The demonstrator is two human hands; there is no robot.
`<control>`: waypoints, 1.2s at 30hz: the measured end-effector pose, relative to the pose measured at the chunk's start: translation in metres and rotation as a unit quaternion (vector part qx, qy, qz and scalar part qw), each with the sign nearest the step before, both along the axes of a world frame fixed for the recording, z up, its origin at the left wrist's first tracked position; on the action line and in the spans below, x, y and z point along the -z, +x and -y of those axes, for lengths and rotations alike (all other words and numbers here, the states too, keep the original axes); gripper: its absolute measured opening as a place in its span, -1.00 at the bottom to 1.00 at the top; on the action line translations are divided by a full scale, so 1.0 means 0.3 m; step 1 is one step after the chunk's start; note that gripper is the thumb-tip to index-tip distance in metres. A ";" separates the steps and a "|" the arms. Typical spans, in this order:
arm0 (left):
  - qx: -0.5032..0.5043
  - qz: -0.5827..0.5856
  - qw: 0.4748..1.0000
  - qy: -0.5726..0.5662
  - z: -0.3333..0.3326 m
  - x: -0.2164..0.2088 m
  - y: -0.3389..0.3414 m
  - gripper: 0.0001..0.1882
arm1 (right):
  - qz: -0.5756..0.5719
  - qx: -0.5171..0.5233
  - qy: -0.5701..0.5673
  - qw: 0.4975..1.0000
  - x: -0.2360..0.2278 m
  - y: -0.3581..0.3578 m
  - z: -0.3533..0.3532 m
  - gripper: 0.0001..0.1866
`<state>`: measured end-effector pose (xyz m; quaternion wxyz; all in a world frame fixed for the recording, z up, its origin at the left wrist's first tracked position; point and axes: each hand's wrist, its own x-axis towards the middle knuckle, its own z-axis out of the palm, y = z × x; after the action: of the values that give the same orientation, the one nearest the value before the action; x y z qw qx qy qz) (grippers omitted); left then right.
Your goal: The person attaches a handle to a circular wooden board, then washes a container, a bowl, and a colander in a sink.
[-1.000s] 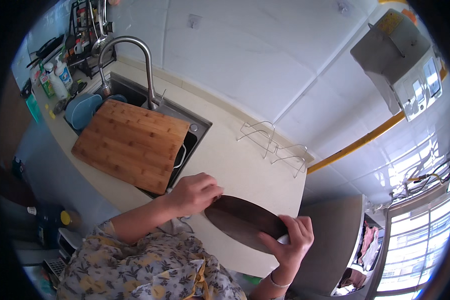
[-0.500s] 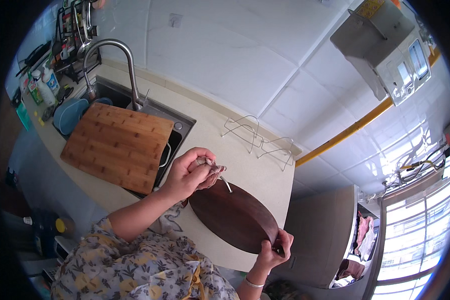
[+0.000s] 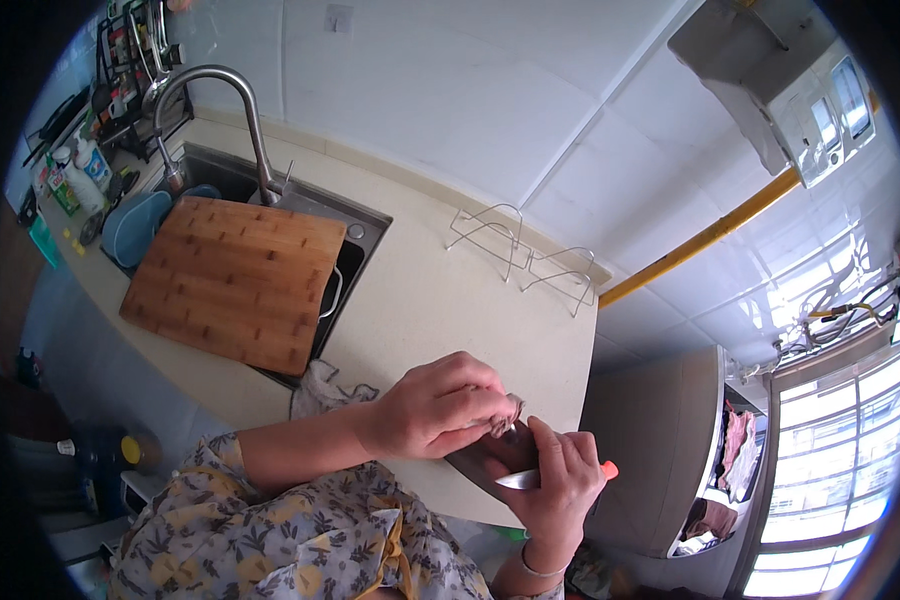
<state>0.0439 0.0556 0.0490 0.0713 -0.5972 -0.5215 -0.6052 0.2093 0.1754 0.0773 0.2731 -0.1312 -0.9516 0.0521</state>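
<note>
My left hand (image 3: 440,405) is closed around a crumpled, pinkish-brown cloth (image 3: 511,412), pressed near a dark brown wooden board (image 3: 475,464). The board is tilted at the counter's front edge, mostly hidden behind my hands. On its right, my right hand (image 3: 562,480) has its fingers closed around the edge. A silvery, pointed piece (image 3: 516,481) shows beside that thumb, and an orange-red tip (image 3: 610,470) sticks out past the fingers on the other side. Whether these two belong to one thing is hidden by the hand.
A bamboo cutting board (image 3: 235,285) lies across the sink (image 3: 368,232), under a curved faucet (image 3: 255,120). A blue basin (image 3: 135,228) and several bottles (image 3: 88,170) stand left. A grey cloth (image 3: 320,387) lies beside my left forearm; a wire rack (image 3: 490,240) stands by the wall.
My left hand has moved right and down with the cloth, toward my right hand. The brown board has turned and is now mostly covered. The silvery point and orange-red tip have come into sight.
</note>
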 end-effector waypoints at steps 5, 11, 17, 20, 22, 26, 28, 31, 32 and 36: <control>0.010 0.061 0.998 -0.016 -0.033 0.073 -0.009 -0.65 | -0.042 0.020 -0.008 0.999 0.012 0.046 -0.051 -0.49; 0.046 0.088 0.995 -0.028 -0.057 0.074 0.016 -0.69 | -0.075 0.014 -0.035 0.996 0.054 0.123 -0.059 -0.45; 0.036 0.059 0.996 -0.063 -0.020 -0.007 0.036 -0.71 | -0.169 0.025 -0.082 0.982 0.173 0.163 -0.010 -0.41; -0.015 -0.006 0.999 -0.041 -0.025 -0.043 0.039 -0.73 | -0.197 0.015 -0.134 0.971 0.237 0.132 0.016 -0.42; -0.048 -0.033 0.997 -0.043 -0.011 -0.050 0.029 -0.76 | -0.175 0.024 -0.105 0.979 0.197 0.103 0.031 -0.42; -0.028 -0.050 0.998 -0.018 -0.006 -0.028 0.031 -0.65 | -0.127 0.018 -0.049 0.990 0.077 0.024 0.073 -0.35; -0.054 -0.065 0.996 -0.005 -0.014 -0.021 0.039 -0.65 | -0.117 0.017 -0.070 0.990 0.073 -0.001 0.072 -0.40; -0.053 -0.046 0.997 -0.023 0.006 -0.007 0.013 -0.66 | -0.120 0.011 -0.067 0.990 0.085 -0.021 0.066 -0.43; -0.046 -0.038 0.998 -0.033 0.014 -0.004 0.004 -0.66 | -0.117 0.014 -0.069 0.991 0.082 -0.015 0.072 -0.42; -0.055 -0.018 0.997 -0.052 0.031 0.014 0.007 -0.65 | -0.152 0.003 -0.067 0.986 0.117 -0.001 0.059 -0.39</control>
<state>0.0459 0.0464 0.0449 0.0828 -0.5816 -0.5828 -0.5615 0.2090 0.1578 0.0421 0.4051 -0.1428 -0.8931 0.1338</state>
